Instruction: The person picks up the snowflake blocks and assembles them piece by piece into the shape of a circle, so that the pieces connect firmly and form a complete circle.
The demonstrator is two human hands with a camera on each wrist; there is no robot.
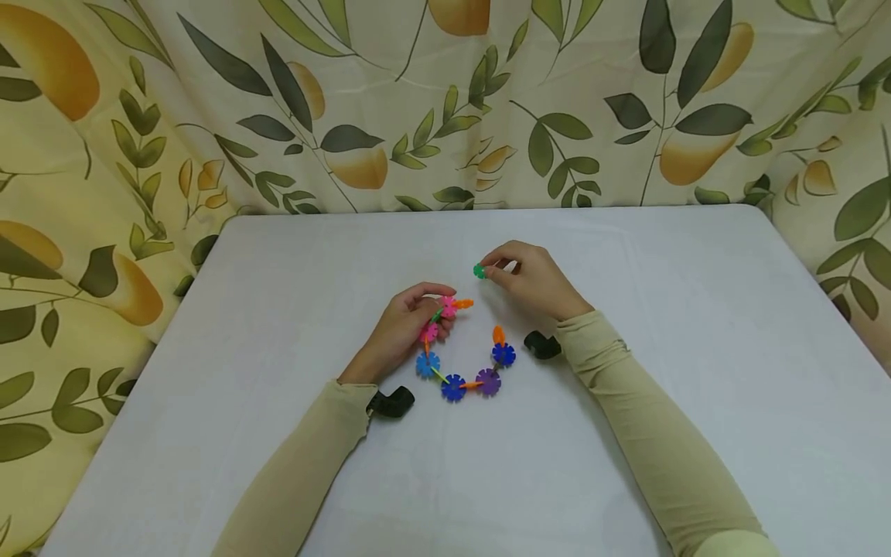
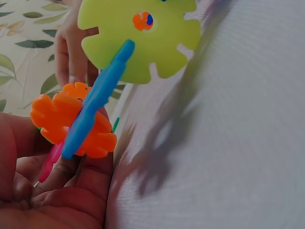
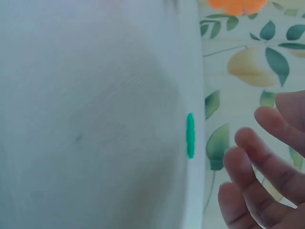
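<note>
My left hand holds one end of a chain of notched plastic snowflake discs, thumb and fingers around a pink disc. An orange disc sticks out past it. The chain curves in a U through a light blue disc, a dark blue disc and a purple disc to an orange disc at its other end. Beyond the chain, my right hand is over a loose green disc. In the right wrist view, its parted fingers stand apart from the green disc.
A white-covered table lies beneath both hands, with a leaf-and-fruit patterned curtain behind and at the sides. Black wrist-worn devices protrude beside both sleeves.
</note>
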